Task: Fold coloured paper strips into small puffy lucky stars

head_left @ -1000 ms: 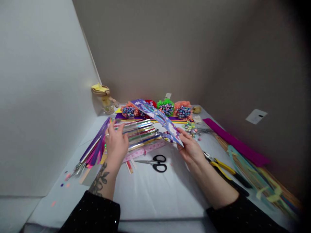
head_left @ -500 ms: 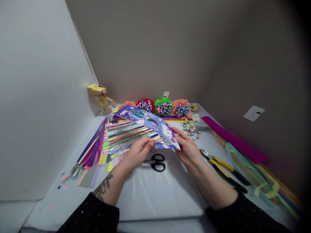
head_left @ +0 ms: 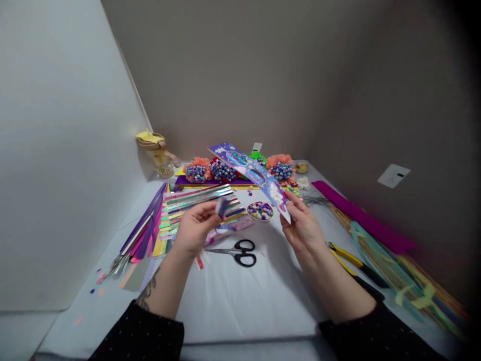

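Observation:
My right hand [head_left: 302, 223] pinches the lower corner of a long purple packet [head_left: 255, 175] printed with a unicorn and cut-out shiny windows. The packet tilts up to the left, above the table. In the fingers of my left hand [head_left: 197, 225] is a purple paper strip [head_left: 221, 206], its end sticking up; the rest is partly hidden. Black-handled scissors [head_left: 244, 253] lie on the white cloth between my hands, blades toward the left. Just beyond them stands a small bowl [head_left: 260, 211] of tiny coloured folded paper pieces.
Shiny paper strips [head_left: 203, 195] and purple strips [head_left: 145, 230] spread on the left. Crepe-paper bouquets [head_left: 197, 170] line the back, near a jar [head_left: 162, 163]. Yellow-handled pliers [head_left: 355, 263], a magenta sheet [head_left: 364, 215] and thin sticks with ribbon [head_left: 391, 260] lie on the right.
My hands have moved apart: the left went left with the purple strip, the right went slightly right with the packet. The bowl, hidden before, now shows.

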The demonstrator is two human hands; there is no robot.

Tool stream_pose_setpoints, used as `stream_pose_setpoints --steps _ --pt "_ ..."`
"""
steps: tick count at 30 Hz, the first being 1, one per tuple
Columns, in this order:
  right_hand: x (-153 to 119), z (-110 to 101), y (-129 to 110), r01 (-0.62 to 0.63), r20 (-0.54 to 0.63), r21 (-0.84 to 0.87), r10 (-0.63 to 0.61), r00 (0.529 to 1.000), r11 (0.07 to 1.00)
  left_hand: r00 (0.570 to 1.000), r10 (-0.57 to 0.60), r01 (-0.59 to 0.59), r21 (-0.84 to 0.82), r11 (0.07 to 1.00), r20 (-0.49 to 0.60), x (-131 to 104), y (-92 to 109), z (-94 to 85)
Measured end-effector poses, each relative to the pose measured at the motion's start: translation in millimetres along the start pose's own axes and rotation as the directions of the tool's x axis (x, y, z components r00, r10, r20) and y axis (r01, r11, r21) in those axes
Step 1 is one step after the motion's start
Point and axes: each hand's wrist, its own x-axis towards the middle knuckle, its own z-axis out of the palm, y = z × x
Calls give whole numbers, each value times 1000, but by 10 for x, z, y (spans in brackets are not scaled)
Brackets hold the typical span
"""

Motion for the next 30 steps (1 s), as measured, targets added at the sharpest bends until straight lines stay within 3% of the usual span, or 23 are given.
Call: stream_pose_setpoints --steps 3,6,13,16,20,23,26,28,30 --pt "-44 9 45 -27 107 -48 32 994 998 991 45 -78 -272 959 -126 26 93 -32" --pt "-103 11 119 -28 177 -118 49 983 993 982 7 -91 -443 892 -188 23 217 -76" --pt "-239 51 276 -59 222 -225 110 969 973 989 -143 129 -731 670 43 -70 267 -99" --pt "-256 69 321 -79 201 -238 128 971 968 982 -178 166 -728 665 62 -119 263 -65" --pt "-246 76 343 -71 182 -261 121 976 963 978 -206 174 -620 765 21 -128 282 4" --pt "-231 74 351 -93 142 -309 142 980 947 966 -220 139 -453 881 -133 -48 222 40" --pt "-213 64 367 -128 123 -320 175 977 939 873 -331 169 -413 895 -360 71 83 22" --pt "-202 51 379 -133 132 -320 183 974 938 813 -425 234 -445 864 -397 127 -9 -6" --pt "-193 37 387 -130 146 -325 186 972 937 798 -464 272 -458 847 -384 147 -74 -21"
